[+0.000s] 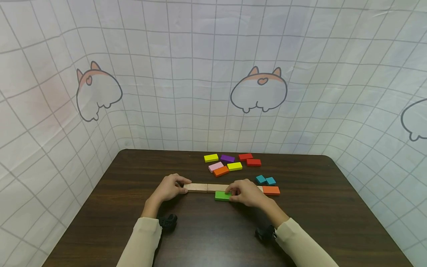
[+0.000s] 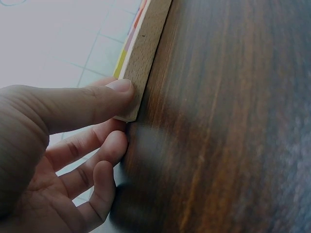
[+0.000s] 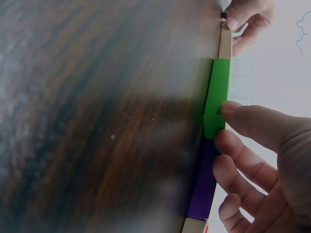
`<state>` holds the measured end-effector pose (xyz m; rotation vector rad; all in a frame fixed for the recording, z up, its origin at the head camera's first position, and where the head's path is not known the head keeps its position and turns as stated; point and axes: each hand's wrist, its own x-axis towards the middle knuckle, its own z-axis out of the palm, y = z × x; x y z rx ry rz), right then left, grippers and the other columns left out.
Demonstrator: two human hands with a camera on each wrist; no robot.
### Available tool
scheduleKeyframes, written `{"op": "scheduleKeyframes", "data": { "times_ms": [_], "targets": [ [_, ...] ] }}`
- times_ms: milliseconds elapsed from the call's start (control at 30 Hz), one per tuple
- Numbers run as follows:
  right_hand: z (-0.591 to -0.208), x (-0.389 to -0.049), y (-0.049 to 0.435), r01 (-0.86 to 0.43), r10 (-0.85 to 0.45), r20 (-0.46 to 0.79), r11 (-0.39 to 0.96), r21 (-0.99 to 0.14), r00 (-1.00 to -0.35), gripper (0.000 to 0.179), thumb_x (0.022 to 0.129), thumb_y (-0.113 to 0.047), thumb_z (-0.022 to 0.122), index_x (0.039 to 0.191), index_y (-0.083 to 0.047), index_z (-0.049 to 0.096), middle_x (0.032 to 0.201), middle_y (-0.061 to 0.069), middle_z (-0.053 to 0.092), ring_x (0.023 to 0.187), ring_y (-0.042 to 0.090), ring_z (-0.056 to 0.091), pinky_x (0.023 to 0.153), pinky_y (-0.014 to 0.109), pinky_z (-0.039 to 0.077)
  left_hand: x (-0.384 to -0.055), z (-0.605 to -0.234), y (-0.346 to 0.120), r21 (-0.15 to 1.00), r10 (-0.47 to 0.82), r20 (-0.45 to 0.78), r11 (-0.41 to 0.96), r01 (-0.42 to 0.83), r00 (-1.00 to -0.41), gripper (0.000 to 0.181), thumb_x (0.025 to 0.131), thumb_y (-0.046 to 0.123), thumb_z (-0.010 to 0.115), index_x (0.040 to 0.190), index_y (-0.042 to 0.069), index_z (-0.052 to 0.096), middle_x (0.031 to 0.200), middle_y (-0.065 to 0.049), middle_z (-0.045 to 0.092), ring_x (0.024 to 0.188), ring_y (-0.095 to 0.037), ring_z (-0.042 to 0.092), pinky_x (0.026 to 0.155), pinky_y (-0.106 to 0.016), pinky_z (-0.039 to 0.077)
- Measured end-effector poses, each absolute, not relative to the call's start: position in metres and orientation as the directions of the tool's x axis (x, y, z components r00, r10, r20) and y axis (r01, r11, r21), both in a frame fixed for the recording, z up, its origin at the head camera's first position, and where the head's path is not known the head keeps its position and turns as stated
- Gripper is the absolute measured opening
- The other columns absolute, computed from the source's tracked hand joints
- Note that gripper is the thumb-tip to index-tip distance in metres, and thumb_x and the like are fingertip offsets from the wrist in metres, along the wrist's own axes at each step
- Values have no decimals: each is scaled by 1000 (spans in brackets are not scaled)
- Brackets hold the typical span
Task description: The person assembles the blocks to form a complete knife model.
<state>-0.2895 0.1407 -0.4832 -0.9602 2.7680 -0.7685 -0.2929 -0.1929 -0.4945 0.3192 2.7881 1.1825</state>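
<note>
My left hand (image 1: 169,187) pinches the left end of a plain wooden block (image 1: 197,188), its thumb on the block's near face in the left wrist view. A second plain block (image 1: 217,188) continues the row to the right. My right hand (image 1: 245,193) has its thumb and index finger at the right end of a green block (image 1: 222,195), which lies just in front of the row. In the right wrist view a purple block (image 3: 201,182) follows the green one, with pale wood (image 3: 194,225) beyond; my right hand hides this stretch in the head view.
An orange block (image 1: 271,190) ends the row at the right. Behind it lie two small blue blocks (image 1: 261,179). Farther back are yellow (image 1: 211,158), purple (image 1: 228,158), red (image 1: 253,162), pink (image 1: 215,167) and orange blocks (image 1: 221,171) on the dark table (image 1: 207,237).
</note>
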Motion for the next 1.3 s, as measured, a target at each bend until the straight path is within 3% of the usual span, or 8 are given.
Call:
{"op": "scheduleKeyframes", "data": {
  "times_ms": [433,667,867,1000,1167,1300],
  "targets": [
    [-481,-291,139,-536,-598,49,674,-508,-800,17,91,-17,79,108,-17,78,78,-10,63,67,5,52,62,22,46,-294,-495,-194,720,229,-3,676,157,-973,31,88,9,80,117,18,79,114,-7,67,89,-18,63,76,-37,56],
    [-471,-305,143,-497,-565,71,651,-573,-822,18,92,-18,78,109,-13,77,81,-6,66,69,9,55,63,24,48,-293,-496,-194,725,226,-9,672,149,-974,30,88,9,79,117,19,79,116,-7,67,92,-19,64,78,-39,57],
    [-469,-332,152,-392,-459,75,651,-650,-885,28,92,-16,77,118,-7,73,105,6,71,84,16,63,74,32,54,-292,-494,-193,719,230,-6,678,155,-973,30,88,9,80,117,19,79,117,-7,67,91,-19,64,78,-39,56],
    [-473,-351,157,-335,-393,61,680,-652,-918,37,93,-16,76,128,-8,69,127,15,62,98,25,64,80,39,56,-292,-494,-193,719,228,-7,678,154,-974,30,88,9,80,117,18,79,116,-7,67,91,-19,64,77,-38,56],
    [-478,-369,161,-304,-370,30,711,-634,-929,49,93,-14,77,139,-7,63,141,22,52,103,33,63,86,45,56,-292,-494,-193,722,230,-4,674,156,-973,30,88,8,80,117,18,79,115,-8,67,90,-19,64,77,-38,56],
    [-481,-378,161,-308,-382,8,731,-609,-924,54,92,-13,77,143,-7,59,150,24,47,127,42,55,103,57,48,-293,-495,-193,719,227,-1,677,157,-974,30,88,8,80,117,18,79,115,-7,67,90,-18,63,76,-37,56]
  ]
}}
